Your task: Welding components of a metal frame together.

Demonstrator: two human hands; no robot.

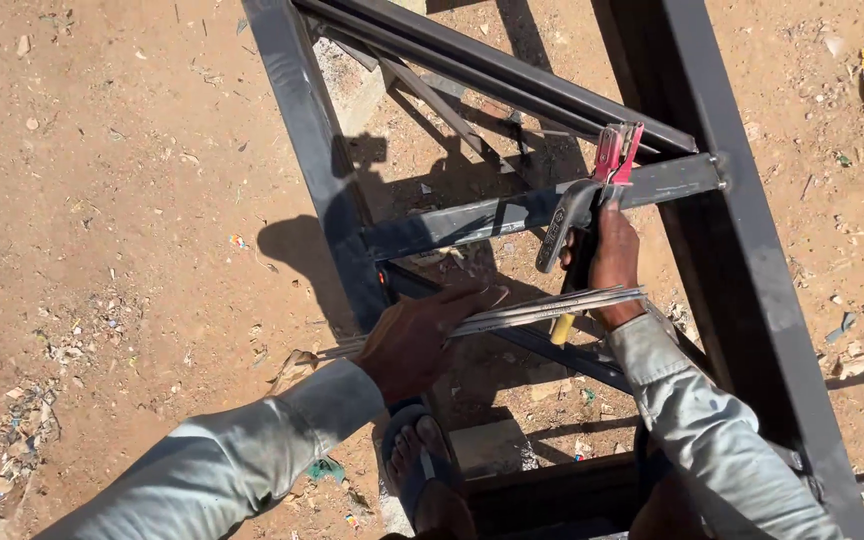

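Wore long pale grey-green sleeves (252,450), creased and buttoned close at both wrists; below the left hand (414,340), a blue-grey strapped sandal (422,470) on one foot.

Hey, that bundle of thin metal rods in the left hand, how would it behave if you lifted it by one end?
The bundle of thin rods looks long and slender, so it would probably sag and spring a little. The rods lie loose with nothing visibly tying them, so some could slip out and fan apart. The left hand grips them near one end, so the far ends likely droop.
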